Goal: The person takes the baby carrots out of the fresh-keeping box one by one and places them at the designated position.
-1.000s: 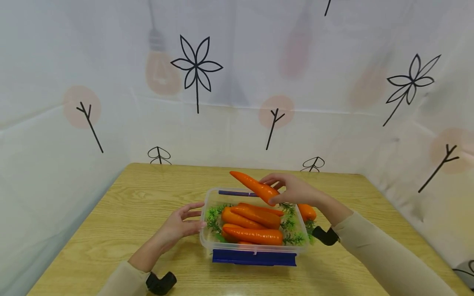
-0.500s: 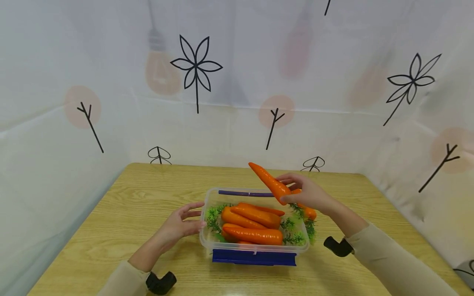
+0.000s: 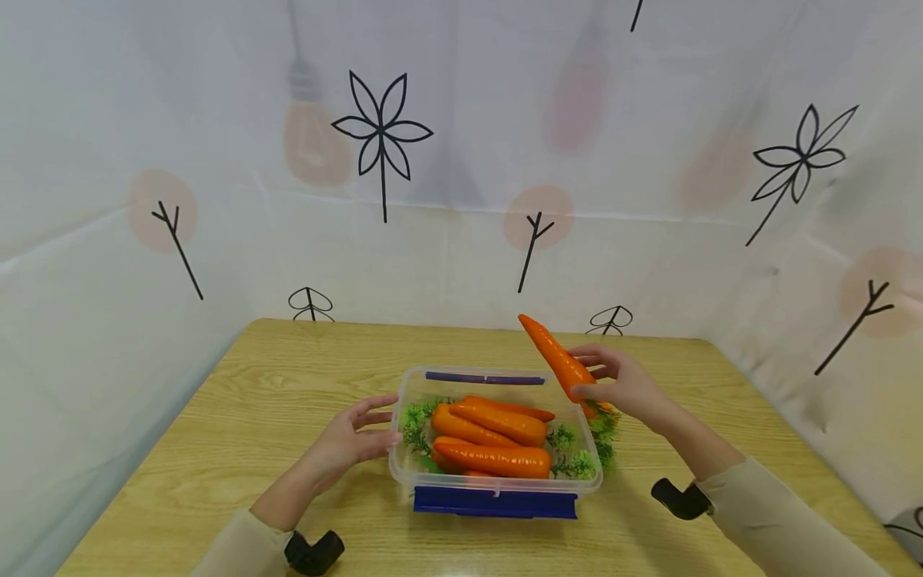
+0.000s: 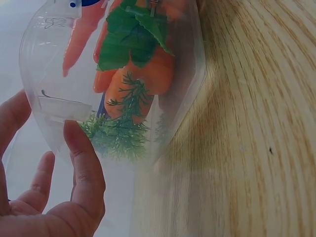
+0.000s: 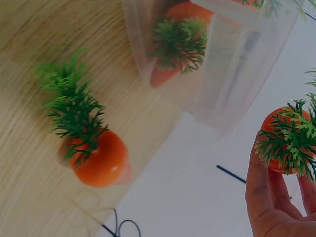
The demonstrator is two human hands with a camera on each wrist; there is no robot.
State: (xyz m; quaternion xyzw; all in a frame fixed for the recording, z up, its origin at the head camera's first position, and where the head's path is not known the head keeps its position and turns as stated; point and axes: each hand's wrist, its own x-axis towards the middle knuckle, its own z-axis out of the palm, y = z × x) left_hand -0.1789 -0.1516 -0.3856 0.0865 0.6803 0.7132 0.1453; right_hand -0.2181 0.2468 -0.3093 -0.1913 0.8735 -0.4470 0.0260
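My right hand [image 3: 629, 386] pinches an orange carrot [image 3: 550, 349] near its leafy end, its tip pointing up and left. It is held raised at the right side of a clear plastic box [image 3: 497, 484]. Green leaves top the held carrot [image 5: 277, 123] in the right wrist view. Several carrots [image 3: 497, 459] with feathery greens lie inside the box. At the box's left end my left hand [image 3: 344, 437] touches the rim with relaxed, spread fingers. The left wrist view has the thumb [image 4: 81, 153] right at the box's edge.
Another carrot [image 5: 101, 163] lies on the wooden table [image 3: 288, 385], right of the box; my right hand mostly hides it in the head view. A blue latch flap [image 3: 494, 503] hangs off the box's front. A patterned cloth [image 3: 461, 264] hangs behind the table.
My right hand has moved to the right with the carrot, from over the box to its right edge, and the carrot tilts more steeply. The left hand stays put.
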